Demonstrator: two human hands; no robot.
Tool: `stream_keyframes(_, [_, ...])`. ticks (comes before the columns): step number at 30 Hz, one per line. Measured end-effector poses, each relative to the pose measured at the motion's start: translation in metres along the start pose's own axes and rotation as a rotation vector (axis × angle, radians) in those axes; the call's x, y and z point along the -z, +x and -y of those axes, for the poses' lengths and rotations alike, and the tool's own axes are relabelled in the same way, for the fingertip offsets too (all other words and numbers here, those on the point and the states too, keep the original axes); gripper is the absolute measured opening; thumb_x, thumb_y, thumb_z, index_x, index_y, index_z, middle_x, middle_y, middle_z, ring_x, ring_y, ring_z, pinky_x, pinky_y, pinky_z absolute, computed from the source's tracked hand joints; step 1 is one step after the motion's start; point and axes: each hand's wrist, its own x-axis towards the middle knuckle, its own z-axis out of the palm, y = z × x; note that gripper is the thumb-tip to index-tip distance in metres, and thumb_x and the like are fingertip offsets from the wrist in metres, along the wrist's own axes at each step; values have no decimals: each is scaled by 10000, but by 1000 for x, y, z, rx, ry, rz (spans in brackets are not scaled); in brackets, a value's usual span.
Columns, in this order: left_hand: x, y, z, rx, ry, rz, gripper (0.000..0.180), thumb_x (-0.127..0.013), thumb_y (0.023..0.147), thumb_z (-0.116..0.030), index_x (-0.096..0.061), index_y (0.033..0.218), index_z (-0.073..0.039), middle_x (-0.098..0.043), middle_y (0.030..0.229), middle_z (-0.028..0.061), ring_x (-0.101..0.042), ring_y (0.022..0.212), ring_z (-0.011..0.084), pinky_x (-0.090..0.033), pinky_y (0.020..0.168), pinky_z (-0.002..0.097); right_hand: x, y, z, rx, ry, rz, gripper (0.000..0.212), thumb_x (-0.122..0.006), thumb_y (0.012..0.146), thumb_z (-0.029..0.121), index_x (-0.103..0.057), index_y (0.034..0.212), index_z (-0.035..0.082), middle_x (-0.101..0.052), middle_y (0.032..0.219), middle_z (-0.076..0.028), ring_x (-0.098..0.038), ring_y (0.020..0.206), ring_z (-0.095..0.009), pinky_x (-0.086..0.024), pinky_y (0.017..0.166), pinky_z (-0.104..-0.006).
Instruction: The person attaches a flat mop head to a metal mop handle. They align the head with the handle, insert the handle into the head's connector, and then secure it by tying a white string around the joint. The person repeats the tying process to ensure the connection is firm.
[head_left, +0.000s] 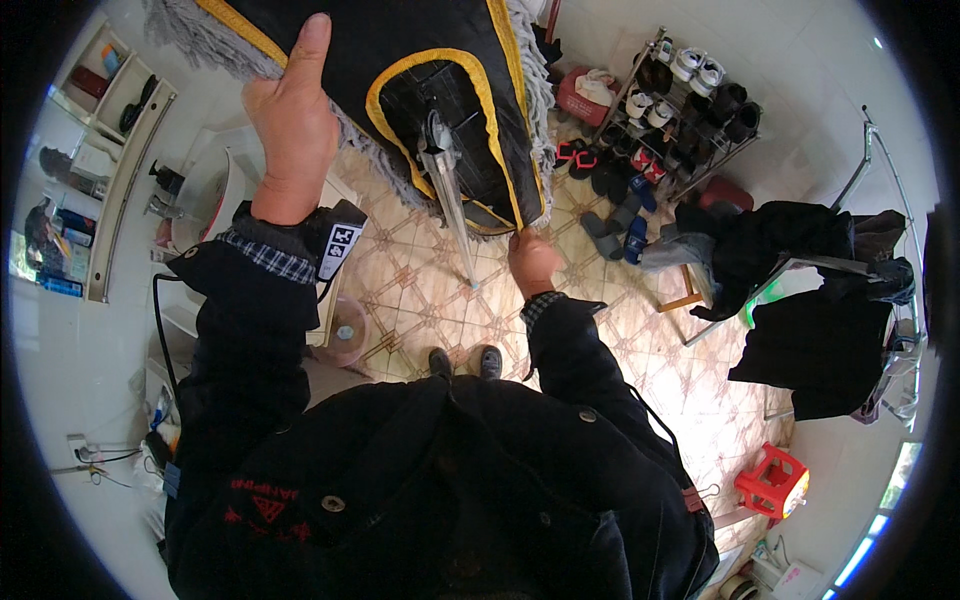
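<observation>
A large flat dust mop head (420,32) is raised at the top of the view, its black backing turned toward me. Yellow trim and shaggy grey fringe run round it, and its upper end is cut off by the view. My left hand (295,140) grips the left edge, thumb laid over the backing and fingers hidden behind. At the lower right corner, my right hand (535,263) is closed on the trimmed edge. A metal pole (455,205) hangs from the yellow-edged opening in the backing, its end near the tiled floor (420,310).
A loaded shoe rack (690,110) stands at the far right, with slippers (628,215) on the floor before it. Dark clothes (815,340) hang on a metal rack to the right, above a red stool (772,480). A washbasin (215,190) and wall shelf (125,190) are left.
</observation>
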Motion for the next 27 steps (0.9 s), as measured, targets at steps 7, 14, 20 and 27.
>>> stream_keyframes(7, [5,-12,1,-66,39,-63,550,-796,819,-375,-422,491,-142,-382,487,-45,-359,453,63,-274,423,243,-38,-60,12,-112,152,185,146,-566,859,226,-608,806,96,-641,672,-162,-632,629,-390,-487,558,-505])
stream_keyframes(14, [12,4,5,-78,-33,-73,536,-791,830,-345,-404,501,-175,-370,484,-45,-339,420,65,-272,395,247,-15,0,13,-93,311,-103,279,-553,929,326,-560,977,51,-657,841,-200,-640,750,-412,-500,636,-510])
stream_keyframes(20, [12,-1,3,-40,-14,-137,516,-804,822,-318,-378,559,-191,-361,518,-43,-319,434,65,-267,405,241,-24,39,20,-30,104,-26,282,-536,938,319,-561,898,40,-649,709,-169,-635,616,-383,-489,527,-513])
stream_keyframes(27, [21,4,13,-58,-59,-199,518,-814,815,-292,-354,610,-172,-347,557,-58,-333,504,51,-285,449,238,-29,31,31,5,-19,10,251,-543,883,289,-572,798,54,-654,642,-153,-650,571,-356,-497,503,-492])
